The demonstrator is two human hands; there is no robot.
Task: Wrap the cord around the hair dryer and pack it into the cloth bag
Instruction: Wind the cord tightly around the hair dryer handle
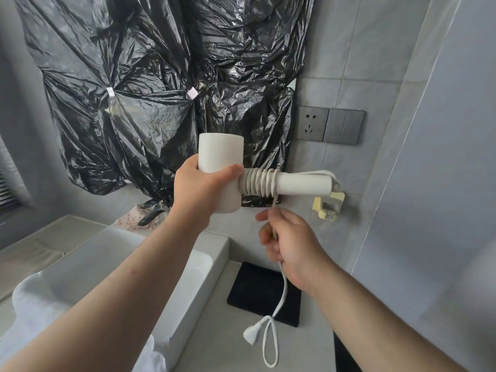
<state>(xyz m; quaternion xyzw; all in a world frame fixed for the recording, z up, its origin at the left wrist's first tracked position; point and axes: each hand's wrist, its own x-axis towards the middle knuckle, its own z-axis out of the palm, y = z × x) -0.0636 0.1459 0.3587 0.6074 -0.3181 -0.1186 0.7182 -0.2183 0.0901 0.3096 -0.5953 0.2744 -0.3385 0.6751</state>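
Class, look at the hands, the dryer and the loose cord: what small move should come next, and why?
Probably one more turn: the right hand carries the cord around the handle beside the existing coils, while the left hand steadies the hair dryer. A length with the plug hangs unwrapped.

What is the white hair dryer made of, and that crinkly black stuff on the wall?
The hair dryer looks like smooth matte plastic: even white, no shine or seams. The black sheet looks like thin glossy plastic film, probably bin-bag material: it crinkles sharply and glints in the light.
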